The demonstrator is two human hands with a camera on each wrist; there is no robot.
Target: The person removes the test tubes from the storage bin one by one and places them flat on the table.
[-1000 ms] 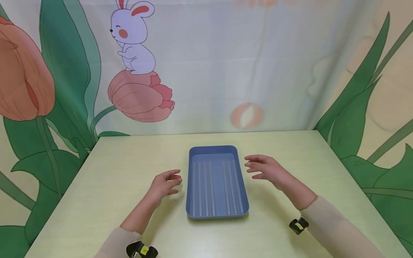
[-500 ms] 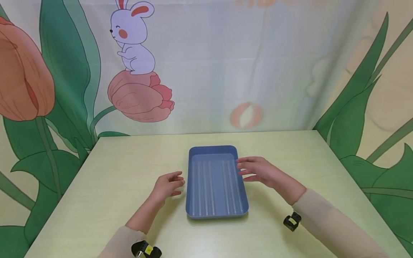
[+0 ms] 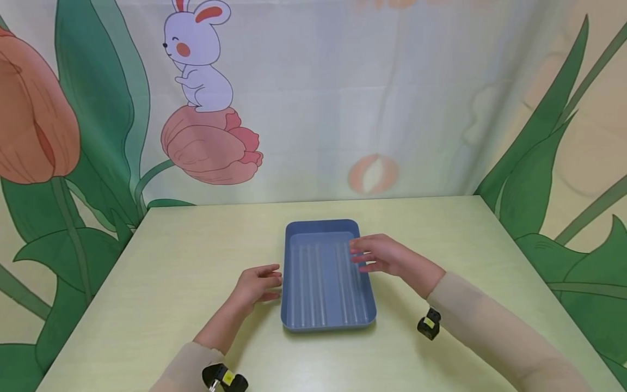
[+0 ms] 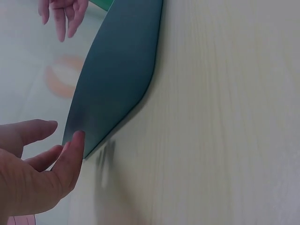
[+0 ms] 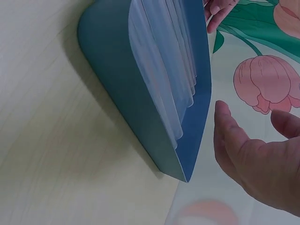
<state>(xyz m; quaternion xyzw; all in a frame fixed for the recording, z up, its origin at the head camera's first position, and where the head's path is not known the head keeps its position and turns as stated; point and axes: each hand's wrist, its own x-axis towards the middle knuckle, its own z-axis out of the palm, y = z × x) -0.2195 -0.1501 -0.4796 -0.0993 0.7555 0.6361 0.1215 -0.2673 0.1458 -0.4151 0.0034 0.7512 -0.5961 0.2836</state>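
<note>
A blue rectangular tray [image 3: 329,239] lies in the middle of the table. Long translucent strips [image 5: 161,70] run lengthwise inside it in two groups; their exact kind is unclear. My left hand [image 3: 256,286] is beside the tray's left wall, fingers relaxed and pointing toward it. In the left wrist view its fingertips overlap the tray's outer wall [image 4: 117,61], and I cannot tell whether they touch. Over the right rim hovers my right hand [image 3: 384,255], fingers spread loosely. The right wrist view shows that hand holding nothing, apart from the tray.
The pale wooden table [image 3: 210,239] extends around the tray on every side. Behind it hangs a curtain [image 3: 303,109] printed with a rabbit and tulips. Each wrist carries a small black camera [image 3: 429,324].
My right hand has moved left, from beside the tray to over its right rim. My left hand has shifted slightly right, closer to the tray. The tray stays in place.
</note>
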